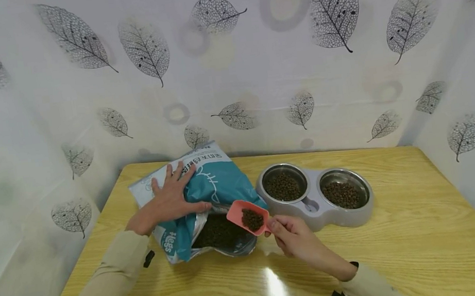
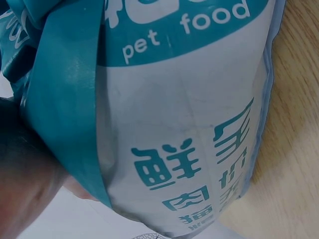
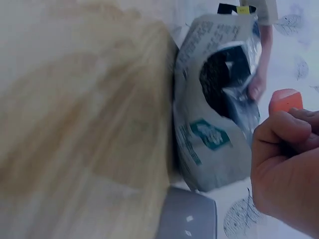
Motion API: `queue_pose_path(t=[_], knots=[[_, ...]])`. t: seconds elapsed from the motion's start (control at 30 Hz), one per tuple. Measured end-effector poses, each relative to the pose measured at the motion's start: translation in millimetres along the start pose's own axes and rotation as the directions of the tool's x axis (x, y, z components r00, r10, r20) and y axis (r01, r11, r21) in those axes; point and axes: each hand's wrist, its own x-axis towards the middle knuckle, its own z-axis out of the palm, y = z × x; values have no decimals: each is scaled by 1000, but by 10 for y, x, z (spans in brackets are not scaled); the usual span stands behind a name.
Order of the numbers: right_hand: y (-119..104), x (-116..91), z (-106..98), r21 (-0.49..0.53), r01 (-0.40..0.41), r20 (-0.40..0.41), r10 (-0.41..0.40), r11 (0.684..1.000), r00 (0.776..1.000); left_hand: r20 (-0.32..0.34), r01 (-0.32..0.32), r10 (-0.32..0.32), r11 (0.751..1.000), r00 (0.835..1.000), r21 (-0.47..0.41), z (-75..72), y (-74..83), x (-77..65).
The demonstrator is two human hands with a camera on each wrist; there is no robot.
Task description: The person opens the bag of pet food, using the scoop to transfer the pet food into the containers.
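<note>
right hand [image 1: 295, 239] pinched pink plastic scoop [image 1: 234, 212] at narrow end, best hold | seemed light, stiff; brown kibble [image 1: 252, 219] loose | left hand [image 1: 168, 200] lay spread on teal-and-white film bag [image 1: 225, 181]

You are facing a pale wall covering [image 1: 265, 79] that is rising behind the counter [image 1: 426, 224] and running along its left and right sides. Dark, net-veined leaves [image 1: 334, 10] are spreading across it, pointing various ways, and soft grey rings [image 1: 284, 1] are showing among them. The counter is displaying yellowish wood grain, and a white streak of light [image 1: 276, 290] is gleaming on it, low in your head view.
</note>
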Motion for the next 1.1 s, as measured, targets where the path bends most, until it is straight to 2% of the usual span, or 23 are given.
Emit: queue_pose_path(t=[0.17, 0.4, 0.5, 0.67, 0.8, 0.93, 1.03, 1.1], knots=[[-134, -64, -234, -102, -17, -55, 11, 995, 998, -2, -3, 3, 1000, 1000, 0, 2, 0, -5], [-226, -214, -648, -170, -34, -182, 3, 985, 983, -1, 2, -2, 1000, 1000, 4, 1, 3, -18], [-231, -288, -794, -184, -58, -240, 13, 981, 971, 1, 6, -6, 1000, 1000, 0, -4, 7, -22], [-209, -419, -990, -222, -170, -352, 84, 960, 932, -3, 5, -5, 1000, 1000, 2, 2, 5, -23], [-185, -507, -1129, -254, -278, -435, 148, 926, 888, -5, 3, -3, 1000, 1000, 4, 16, 2, -16], [-167, -581, -1280, -306, -357, -505, 168, 882, 847, -5, 3, -3, 1000, 1000, -1, 14, 4, -12], [-155, -623, -1398, -401, -411, -545, 147, 819, 825, -6, 1, -1, 1000, 1000, -2, 6, 11, -13], [-139, -639, -1470, -497, -442, -565, 108, 747, 818, -7, 0, 0, 1000, 1000, -1, 2, 14, -11]])
